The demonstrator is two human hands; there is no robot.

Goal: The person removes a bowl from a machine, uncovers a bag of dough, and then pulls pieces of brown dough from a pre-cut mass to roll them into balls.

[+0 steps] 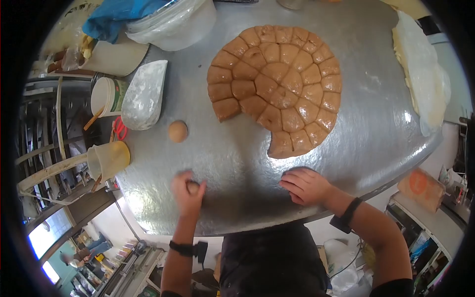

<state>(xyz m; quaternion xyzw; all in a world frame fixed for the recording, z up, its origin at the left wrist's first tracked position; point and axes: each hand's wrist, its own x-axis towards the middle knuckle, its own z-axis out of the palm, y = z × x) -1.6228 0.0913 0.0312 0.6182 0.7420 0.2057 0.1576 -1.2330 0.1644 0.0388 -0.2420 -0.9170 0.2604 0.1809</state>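
Observation:
My left hand [187, 199] is curled round a small brown dough ball [193, 187] on the metal table, and its fingers are slightly blurred. A second, smooth dough ball [178, 131] lies on the metal a little farther out. My right hand [303, 186] rests on the tabletop near the front edge, fingers extended side by side, with nothing visible in it. Beyond it is a large, glossy brown slab of dough [292, 74], scored or cut into many pieces in a rounded shape. A wedge is absent from its near left side.
Along the left edge stand a metal scoop [145, 96], a white tub [105, 97], red-handled scissors [119, 128] and a jug of yellowish liquid [110, 159]. A plastic-covered bowl [173, 24] is at the back left. Plastic sheeting [420, 69] covers something at the right edge.

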